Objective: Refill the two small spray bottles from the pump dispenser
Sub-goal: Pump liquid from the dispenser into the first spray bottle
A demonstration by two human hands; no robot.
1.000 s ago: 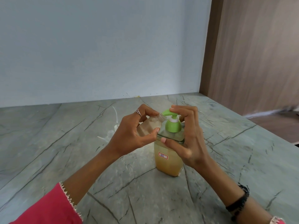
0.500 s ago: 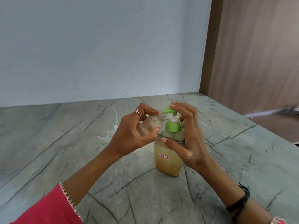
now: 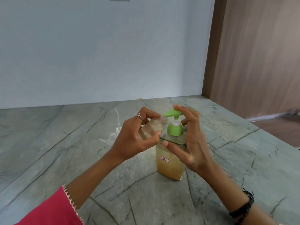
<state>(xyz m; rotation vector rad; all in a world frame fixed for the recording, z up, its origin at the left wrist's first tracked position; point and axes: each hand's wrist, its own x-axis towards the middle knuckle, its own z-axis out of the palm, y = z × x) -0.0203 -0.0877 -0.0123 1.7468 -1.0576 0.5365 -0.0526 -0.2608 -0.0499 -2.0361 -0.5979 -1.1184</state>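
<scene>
A clear pump dispenser (image 3: 169,163) with amber liquid and a green pump head (image 3: 172,114) stands on the marble counter (image 3: 65,159). My left hand (image 3: 134,138) is shut on a small clear spray bottle (image 3: 153,127), tilted, with its open neck right under the green spout. The bottle holds pale foamy liquid. My right hand (image 3: 193,140) wraps the dispenser, fingers on top of the pump head and thumb across the dispenser's shoulder. Behind my left hand, a second small bottle neck (image 3: 112,136) and a white spray top with its dip tube (image 3: 118,122) lie on the counter, partly hidden.
A pale wall rises behind the counter. A brown wooden panel (image 3: 253,59) stands at the right, where the counter's right edge drops to a dark floor. A black band sits on my right wrist and a pink sleeve covers my left forearm.
The green pump head has risen under my right fingers. The small bottle stays at the spout in my left hand, and foamy liquid shows inside it.
</scene>
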